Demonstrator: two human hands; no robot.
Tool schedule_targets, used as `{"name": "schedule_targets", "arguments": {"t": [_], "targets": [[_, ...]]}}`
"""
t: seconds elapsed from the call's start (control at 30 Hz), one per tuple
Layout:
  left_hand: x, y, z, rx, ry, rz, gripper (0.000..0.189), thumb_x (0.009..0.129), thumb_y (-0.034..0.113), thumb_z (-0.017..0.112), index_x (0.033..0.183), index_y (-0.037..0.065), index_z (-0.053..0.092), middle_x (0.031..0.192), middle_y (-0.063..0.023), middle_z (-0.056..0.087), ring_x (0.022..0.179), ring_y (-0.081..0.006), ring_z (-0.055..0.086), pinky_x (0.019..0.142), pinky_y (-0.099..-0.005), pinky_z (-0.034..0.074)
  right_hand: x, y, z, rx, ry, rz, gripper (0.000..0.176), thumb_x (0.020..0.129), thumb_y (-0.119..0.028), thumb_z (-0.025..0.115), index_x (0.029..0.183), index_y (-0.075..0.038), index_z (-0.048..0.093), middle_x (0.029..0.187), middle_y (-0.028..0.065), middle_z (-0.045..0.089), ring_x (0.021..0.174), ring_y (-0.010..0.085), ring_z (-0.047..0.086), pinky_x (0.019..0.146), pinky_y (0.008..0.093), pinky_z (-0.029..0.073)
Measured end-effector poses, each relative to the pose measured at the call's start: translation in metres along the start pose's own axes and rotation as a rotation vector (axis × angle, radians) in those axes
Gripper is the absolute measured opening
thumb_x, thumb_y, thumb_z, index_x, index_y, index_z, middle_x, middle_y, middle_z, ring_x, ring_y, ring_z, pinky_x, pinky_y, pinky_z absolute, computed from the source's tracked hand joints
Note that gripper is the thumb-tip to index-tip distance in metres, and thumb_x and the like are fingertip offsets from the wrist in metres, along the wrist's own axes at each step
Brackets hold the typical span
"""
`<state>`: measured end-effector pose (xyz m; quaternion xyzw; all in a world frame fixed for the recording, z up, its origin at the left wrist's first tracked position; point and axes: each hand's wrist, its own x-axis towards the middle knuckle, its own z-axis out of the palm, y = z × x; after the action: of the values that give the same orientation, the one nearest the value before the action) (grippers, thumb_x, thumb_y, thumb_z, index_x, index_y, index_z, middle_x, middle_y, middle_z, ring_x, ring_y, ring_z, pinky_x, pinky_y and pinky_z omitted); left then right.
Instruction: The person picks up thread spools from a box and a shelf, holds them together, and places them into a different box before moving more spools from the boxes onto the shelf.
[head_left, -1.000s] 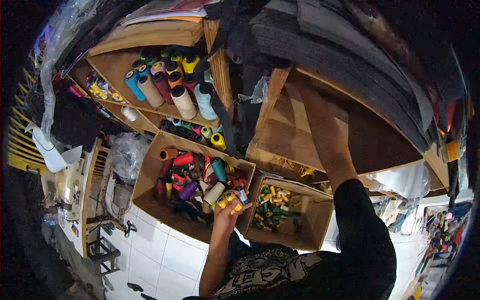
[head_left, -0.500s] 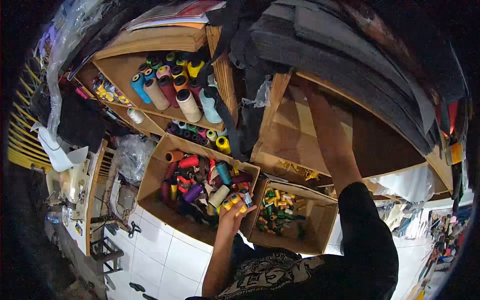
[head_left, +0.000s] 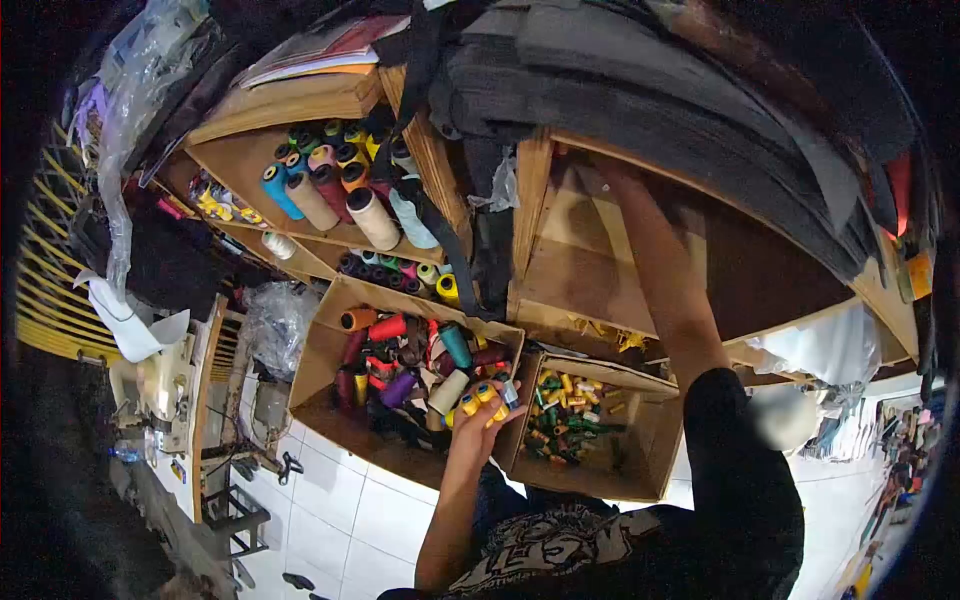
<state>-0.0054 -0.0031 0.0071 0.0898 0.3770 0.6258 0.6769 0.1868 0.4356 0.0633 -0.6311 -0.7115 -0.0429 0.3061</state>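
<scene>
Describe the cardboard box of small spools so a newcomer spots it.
Below the wooden shelving sit two cardboard boxes. Take the smaller box, right of the left hand holding yellow spools. Its neighbour holds big cones; this one holds tiny green and yellow spools.

Only lettering in view: a pale print across the chest of the dark shirt, upside down to the camera, warped by folds and the lens, not legible letter by letter. Nothing readable on the yellow packets beside the thread cones, nor on the papers stacked on top of the wooden shelving, all too small and blurred to yield a word or number. No legible label on the small spools gripped in the left hand.
</scene>
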Motion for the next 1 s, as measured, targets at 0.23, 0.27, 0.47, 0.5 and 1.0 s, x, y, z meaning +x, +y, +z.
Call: {"name": "schedule_targets", "arguments": {"t": [0.23, 0.27, 0.47, 0.5, 1.0], "targets": [[0.000, 0.009, 0.016, -0.027, -0.073, 0.003, 0.020, 0.088, 0.006, 0.053, 0.107, 0.001, 0.053, 0.105, -0.0120, 0.059, 0.103, -0.0251, 0.058, 0.093, -0.0528, 0.047, -0.132, -0.040, -0.154, 0.718, -0.438, -0.022, 0.027, 0.083, -0.023, 0.064, 0.099, -0.001, 0.065, 0.100, 0.0120, 0.067, 0.092, 0.0213, 0.062, 0.083, 0.0337, 0.047], [0.003, 0.008, 0.016, -0.028, -0.089, 0.003, 0.020, 0.088, 0.007, 0.053, 0.107, 0.001, 0.053, 0.105, -0.0123, 0.059, 0.102, -0.0254, 0.058, 0.093, -0.0527, 0.047, -0.158, -0.049, -0.191, 0.825, -0.474, -0.035, 0.023, 0.081, -0.020, 0.067, 0.094, -0.001, 0.066, 0.093, 0.0097, 0.067, 0.086, 0.0183, 0.062, 0.079, 0.0314, 0.048], [0.013, 0.007, 0.028, -0.056, -0.268, -0.011, 0.023, 0.088, 0.004, 0.053, 0.111, 0.005, 0.054, 0.106, -0.0085, 0.058, 0.104, -0.0224, 0.057, 0.092, -0.0547, 0.047, -0.269, -0.116, -0.361, 2.010, -0.389, -0.768, 0.021, 0.085, -0.024, 0.062, 0.098, -0.006, 0.061, 0.084, 0.0100, 0.065, 0.069, 0.0179, 0.060, 0.062, 0.0335, 0.048], [0.011, 0.007, 0.038, -0.042, -0.282, -0.013, 0.022, 0.088, 0.004, 0.053, 0.110, 0.005, 0.055, 0.106, -0.0081, 0.058, 0.104, -0.0217, 0.057, 0.092, -0.0550, 0.047, -0.284, -0.133, -0.389, 2.090, -0.365, -0.694, 0.020, 0.085, -0.023, 0.062, 0.097, -0.007, 0.061, 0.083, 0.0095, 0.064, 0.067, 0.0174, 0.060, 0.061, 0.0330, 0.048], [-0.018, -0.028, 0.021, -0.080, -0.319, -0.144, 0.020, 0.090, 0.005, 0.053, 0.110, 0.003, 0.056, 0.114, -0.0102, 0.059, 0.111, -0.0260, 0.056, 0.093, -0.0552, 0.046, -0.314, -0.190, -0.430, 2.279, -0.203, -0.393, 0.011, 0.082, -0.010, 0.059, 0.090, -0.018, 0.061, 0.060, 0.0017, 0.054, 0.047, 0.0096, 0.046, 0.044, 0.0258, 0.036]]}}
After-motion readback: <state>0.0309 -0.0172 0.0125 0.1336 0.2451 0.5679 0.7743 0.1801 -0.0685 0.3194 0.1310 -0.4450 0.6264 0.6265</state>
